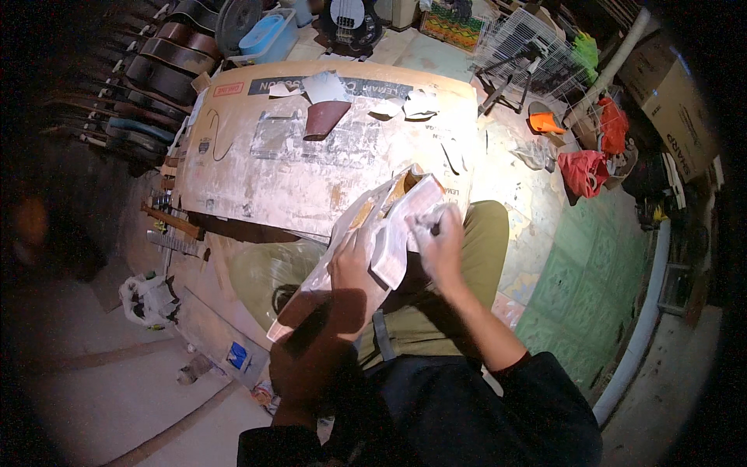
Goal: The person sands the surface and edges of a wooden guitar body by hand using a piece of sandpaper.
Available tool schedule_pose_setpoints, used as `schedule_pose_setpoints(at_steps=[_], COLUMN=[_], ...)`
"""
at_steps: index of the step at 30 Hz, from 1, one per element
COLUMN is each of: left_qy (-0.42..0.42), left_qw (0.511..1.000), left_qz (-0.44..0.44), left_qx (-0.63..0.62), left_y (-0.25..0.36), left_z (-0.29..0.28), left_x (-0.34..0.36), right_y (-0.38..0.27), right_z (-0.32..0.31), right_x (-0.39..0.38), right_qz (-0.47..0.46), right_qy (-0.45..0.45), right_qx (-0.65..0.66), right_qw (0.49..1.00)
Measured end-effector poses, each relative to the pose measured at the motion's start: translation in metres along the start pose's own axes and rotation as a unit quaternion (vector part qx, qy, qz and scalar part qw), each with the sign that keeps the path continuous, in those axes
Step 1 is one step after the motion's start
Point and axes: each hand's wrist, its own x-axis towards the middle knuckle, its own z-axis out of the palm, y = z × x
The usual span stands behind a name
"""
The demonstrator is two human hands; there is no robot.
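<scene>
Across my lap lies a pale, dusty wooden piece shaped like an electric guitar body (pixel 401 229), tilted, with curved cutaways and a thick edge. My left hand (pixel 350 268) is closed on its near side, fingers against the wood. At its right edge, my right hand (pixel 441 245) is closed, its fingers bent and whitish at the tips. Whatever sits between those fingers is too blurred to make out. On the cardboard beyond lie a maroon sheet that looks like sandpaper (pixel 325 119) and several pale torn scraps (pixel 421 104).
White-dusted cardboard (pixel 233 171) spreads before me. Several guitars (pixel 159 70) line the far left; another instrument (pixel 346 19) stands behind. Right of the cardboard are a wire cage (pixel 537 43), an orange object (pixel 545 121) and red cloth (pixel 583 173). A saw (pixel 177 243) lies left.
</scene>
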Motion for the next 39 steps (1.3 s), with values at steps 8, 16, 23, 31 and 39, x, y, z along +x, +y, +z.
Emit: schedule_pose_setpoints(at_steps=[8, 16, 23, 31, 39], left_qy=[-0.001, -0.006, -0.041, 0.012, -0.025], left_qw=[0.999, 0.995, 0.994, 0.985, 1.0], left_qz=[0.019, 0.039, 0.045, 0.071, -0.017], left_qx=[0.045, 0.09, 0.092, 0.156, 0.006], left_y=[0.0, -0.026, -0.006, -0.015, 0.006], left_z=[0.011, 0.045, 0.041, 0.045, -0.017], left_x=[0.002, -0.011, -0.014, -0.019, 0.03], right_y=[0.018, 0.027, 0.027, 0.033, 0.072], right_z=[-0.004, -0.003, 0.0, 0.004, -0.027], right_x=[0.023, 0.033, 0.017, 0.016, 0.062], right_qz=[-0.004, 0.003, 0.014, -0.031, 0.145], right_qy=[0.061, 0.115, 0.098, 0.123, 0.086], right_qx=[0.027, -0.003, 0.057, 0.043, 0.107], right_qw=[0.998, 0.993, 0.993, 0.991, 0.98])
